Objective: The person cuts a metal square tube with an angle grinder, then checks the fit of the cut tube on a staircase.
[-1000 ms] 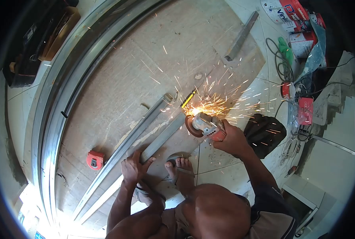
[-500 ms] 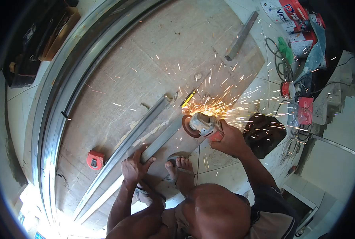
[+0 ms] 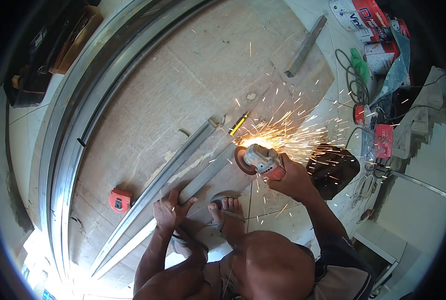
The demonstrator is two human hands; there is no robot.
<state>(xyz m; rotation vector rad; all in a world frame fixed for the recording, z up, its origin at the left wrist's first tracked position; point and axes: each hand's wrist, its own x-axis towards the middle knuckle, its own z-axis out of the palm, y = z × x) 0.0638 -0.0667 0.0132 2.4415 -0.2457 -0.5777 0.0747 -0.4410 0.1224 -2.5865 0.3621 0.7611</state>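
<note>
My right hand (image 3: pixel 294 179) is closed around the body of an angle grinder (image 3: pixel 264 161). Its brown disc (image 3: pixel 243 160) meets the far end of a square metal tube (image 3: pixel 209 175), and orange sparks fan out to the right. My left hand (image 3: pixel 169 209) grips that tube lower down, with fingers over it and thumb along its near side. A second metal tube (image 3: pixel 172 161) runs alongside on the left. Just beyond the disc, a yellow and black cutter-like tool (image 3: pixel 238 124) lies on the board. Part of the tube's cut end is hidden by glare.
A brown board (image 3: pixel 183 85) covers the floor. Long metal profiles (image 3: pixel 78 145) run along the left. A red tape measure (image 3: pixel 119 200) and a short metal bar (image 3: pixel 305 46) lie on the board. Paint cans (image 3: pixel 380 56), cables and a dark bag-like thing (image 3: pixel 334 170) are at the right.
The grinder and my right hand have shifted slightly right. Sparks spread in a tighter stream toward the right. My left hand stays on the tube.
</note>
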